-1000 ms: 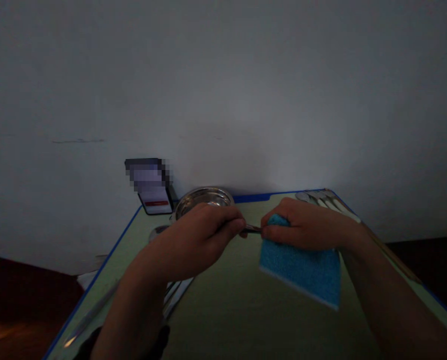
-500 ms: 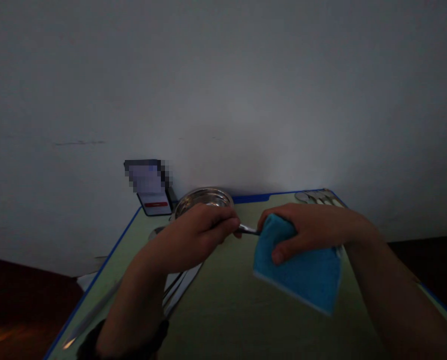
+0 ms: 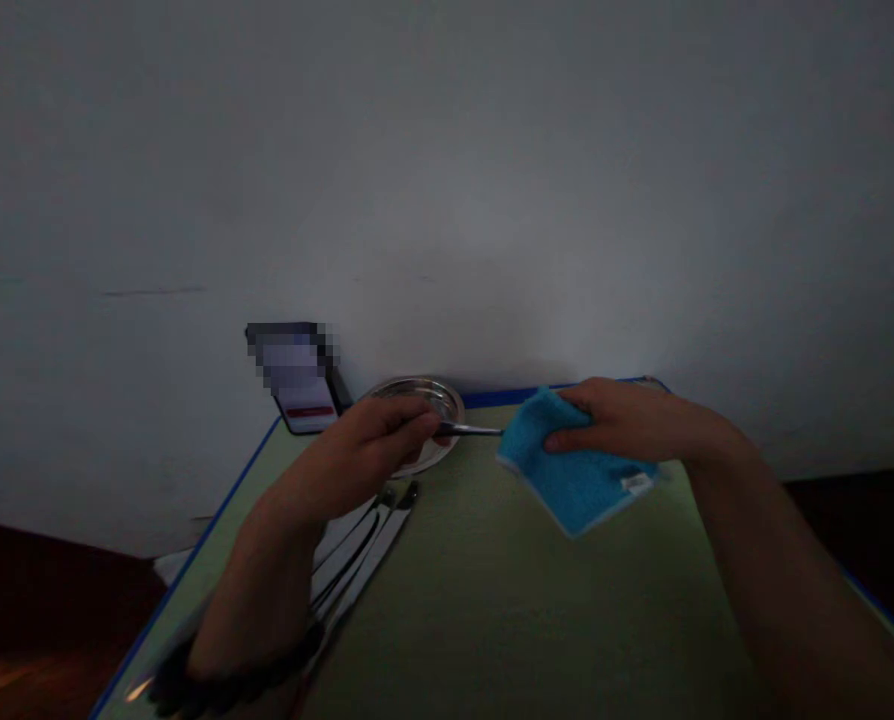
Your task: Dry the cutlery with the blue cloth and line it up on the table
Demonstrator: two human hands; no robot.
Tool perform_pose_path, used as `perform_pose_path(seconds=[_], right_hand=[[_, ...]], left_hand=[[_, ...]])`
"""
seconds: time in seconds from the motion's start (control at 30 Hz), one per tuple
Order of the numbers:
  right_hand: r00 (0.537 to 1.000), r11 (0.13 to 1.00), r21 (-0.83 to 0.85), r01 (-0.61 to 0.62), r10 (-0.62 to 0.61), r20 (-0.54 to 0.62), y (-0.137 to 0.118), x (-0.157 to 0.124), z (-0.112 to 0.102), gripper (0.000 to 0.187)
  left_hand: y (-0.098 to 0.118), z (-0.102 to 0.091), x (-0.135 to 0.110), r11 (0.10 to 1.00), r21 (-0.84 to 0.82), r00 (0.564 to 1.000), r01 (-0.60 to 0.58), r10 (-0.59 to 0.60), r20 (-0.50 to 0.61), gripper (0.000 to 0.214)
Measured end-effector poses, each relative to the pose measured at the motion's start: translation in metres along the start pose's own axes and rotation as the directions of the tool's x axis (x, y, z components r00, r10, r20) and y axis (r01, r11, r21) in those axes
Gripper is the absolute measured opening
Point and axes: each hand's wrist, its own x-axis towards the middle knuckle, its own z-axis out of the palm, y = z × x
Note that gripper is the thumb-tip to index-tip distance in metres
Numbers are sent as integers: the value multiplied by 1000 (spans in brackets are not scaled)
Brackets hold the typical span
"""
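My left hand [image 3: 387, 440] pinches one end of a slim metal utensil [image 3: 475, 430]; its shaft shows between my hands, but neither end does, so I cannot tell its kind. A blue cloth [image 3: 567, 480] with a pale edge and a white tag hangs from my right hand [image 3: 619, 425], thumb on top. The utensil's other end disappears into the cloth's upper left fold. Behind my left hand, partly covered by it, sits a round shiny metal bowl [image 3: 454, 405].
Several long metal utensils [image 3: 368, 560] lie beside my left forearm on the pale green table [image 3: 507, 610]. A phone [image 3: 301, 385] leans against the wall [image 3: 492, 200] at the back left. The table has a blue edge [image 3: 237, 485].
My left hand has shifted left, exposing more of the utensil's shaft. My right hand and the cloth have risen slightly, and the cloth's hanging part is now folded differently, showing its tag.
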Motion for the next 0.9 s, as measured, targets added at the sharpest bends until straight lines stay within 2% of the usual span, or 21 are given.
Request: perform_pose_path(seconds=[0.1, 0.17, 0.23, 0.33, 0.43, 0.53, 0.67, 0.77, 0.9], right_hand=[[995, 996, -16, 86, -87, -40, -11, 6, 7, 31], [981, 980, 35, 196, -195, -20, -20, 10, 11, 29], [957, 956, 50, 290, -288, -46, -28, 12, 15, 26], [933, 936, 44, 349, -343, -108, -33, 14, 19, 24], [919, 920, 70, 386, -378, -109, -30, 16, 20, 24], [935, 929, 102, 355, -351, -58, -23, 16, 17, 25], [975, 954, 210, 216, -223, 11, -13, 9, 8, 30], [984, 943, 314, 111, -148, 96, -4, -1, 1, 31], [993, 945, 321, 64, -93, 77, 4, -8, -5, 29]], left_hand=[[8, 4, 4, 994, 89, 997, -67, 69, -24, 26], [14, 10, 7, 984, 122, 992, -126, 124, 23, 25], [20, 16, 10, 976, 117, 981, -183, 173, 90, 24], [24, 20, 10, 968, 108, 970, -226, 212, 123, 24], [22, 14, 6, 968, 150, 977, -200, 185, 108, 24], [16, 4, 1, 976, 175, 991, -130, 120, 66, 27], [10, -4, -3, 992, 93, 996, -83, 78, 54, 30], [7, -4, -5, 999, 35, 998, -38, 36, 50, 31], [5, -5, -6, 1000, 21, 1000, 8, -8, 5, 31]])
